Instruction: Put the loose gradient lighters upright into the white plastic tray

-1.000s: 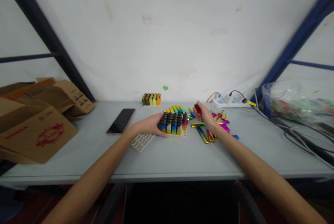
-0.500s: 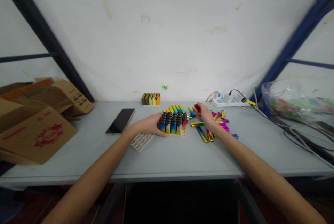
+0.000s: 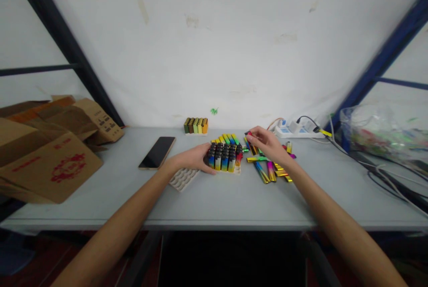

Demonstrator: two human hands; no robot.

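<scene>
Rows of upright lighters (image 3: 222, 158) with black tops stand in a pale tray (image 3: 237, 170) at the middle of the table. My left hand (image 3: 197, 157) is wrapped round the left side of this block. Under that wrist lies a second pale tray (image 3: 182, 180) with hollows. To the right, my right hand (image 3: 265, 142) pinches a red lighter (image 3: 249, 134) above a loose pile of shiny coloured lighters (image 3: 262, 173). More lighters with yellow and green ends (image 3: 230, 138) lie behind the block.
A black phone (image 3: 157, 153) lies left of the trays. Near the wall stands a small block of lighters (image 3: 195, 126). Cardboard boxes (image 3: 63, 166) fill the left end. A power strip (image 3: 296, 132), cables and a clear plastic bag (image 3: 377, 129) are at the right.
My right hand has turned and shifted slightly right, still holding the red lighter. Some pieces of the pile under it lie differently. My left hand stays at the block; the view has shifted a little.
</scene>
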